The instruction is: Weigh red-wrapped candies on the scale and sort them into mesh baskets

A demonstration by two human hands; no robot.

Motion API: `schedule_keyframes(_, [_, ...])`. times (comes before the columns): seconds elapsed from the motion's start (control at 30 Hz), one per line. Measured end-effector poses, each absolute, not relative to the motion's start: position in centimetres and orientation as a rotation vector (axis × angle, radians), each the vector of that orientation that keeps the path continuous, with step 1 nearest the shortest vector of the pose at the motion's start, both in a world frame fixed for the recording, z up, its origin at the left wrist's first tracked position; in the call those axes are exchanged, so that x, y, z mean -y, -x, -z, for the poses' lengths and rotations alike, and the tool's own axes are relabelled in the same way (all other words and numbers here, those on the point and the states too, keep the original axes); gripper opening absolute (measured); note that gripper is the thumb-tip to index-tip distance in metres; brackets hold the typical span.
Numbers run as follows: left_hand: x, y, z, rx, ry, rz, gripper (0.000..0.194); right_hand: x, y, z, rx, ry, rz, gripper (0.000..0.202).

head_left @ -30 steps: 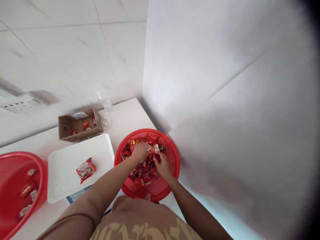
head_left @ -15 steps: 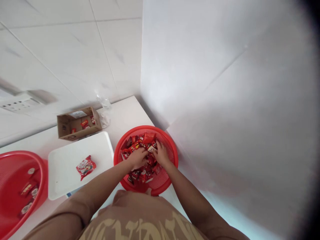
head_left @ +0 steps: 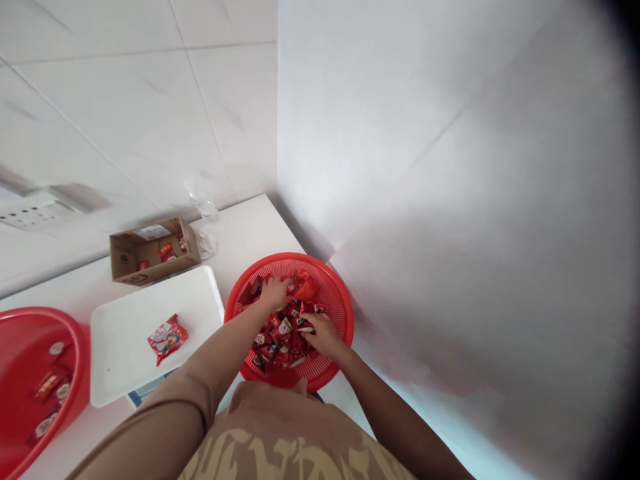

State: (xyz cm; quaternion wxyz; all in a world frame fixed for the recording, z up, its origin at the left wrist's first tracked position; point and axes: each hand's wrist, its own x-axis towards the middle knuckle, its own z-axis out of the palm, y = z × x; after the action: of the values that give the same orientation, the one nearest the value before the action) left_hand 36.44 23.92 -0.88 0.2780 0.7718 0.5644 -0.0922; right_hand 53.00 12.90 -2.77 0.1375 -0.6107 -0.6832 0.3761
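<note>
A round red plastic basket with slotted sides holds a heap of small red wrapped packets. My left hand lies on the far part of the heap, its fingers stretched over the packets. Nearer the basket's right side, my right hand touches the heap with thumb and fingers apart. Beside the left hand rests a plain orange-red packet. Some fingertips sink among the packets and are hidden. A single larger red packet lies on a white tray, left of the basket.
An open cardboard box with a few red packets stands by the wall behind the tray. At the left edge is a larger red basket with several packets inside. Clear plastic lies near the box. A white wall rises on the right.
My left hand has shifted away from me across the heap, and my right hand has drawn nearer to me. Packets between them have been moved about.
</note>
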Motion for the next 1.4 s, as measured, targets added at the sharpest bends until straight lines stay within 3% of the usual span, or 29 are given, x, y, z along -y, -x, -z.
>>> schedule_keyframes(0.13, [-21.4,-36.2,0.3,-1.329,-2.162,0.294,0.039,-13.4,-53.7,3.4,1.807,1.764,-1.034,0.033])
schedule_keyframes(0.3, [-19.0,-35.4,-0.5,-1.146,-2.215,0.277,0.037,-15.5,-53.7,4.4,1.726,1.877,-0.921,0.052])
schedule_keyframes(0.47, [-18.9,-34.1,0.0,-1.281,-1.678,-0.300,0.010,-17.7,-52.9,4.7,1.889,1.914,-0.955,0.064])
schedule_keyframes(0.63, [-19.3,-32.8,-0.2,-1.493,-1.300,-0.530,0.008,-18.1,-52.9,4.8,1.906,2.002,-0.929,0.065])
schedule_keyframes(0.83, [-19.0,-32.3,-1.9,-1.468,-0.740,-0.707,0.027,-17.8,-53.1,4.3,1.935,2.016,-0.887,0.034])
schedule_keyframes(1.0, [-19.0,-32.3,-2.8,-1.374,-0.413,-0.755,0.024,-17.4,-53.2,3.2,1.766,1.875,-0.886,0.011])
schedule_keyframes(1.27, [-18.7,-31.1,-4.4,-1.270,-0.264,-0.845,0.026,-15.9,-52.1,1.4,0.792,1.720,-1.006,0.043])
schedule_keyframes(1.4, [-17.3,-29.3,-6.0,-1.181,-0.291,-0.841,0.032,-14.4,-50.5,-0.8,0.351,1.410,-1.417,0.029])
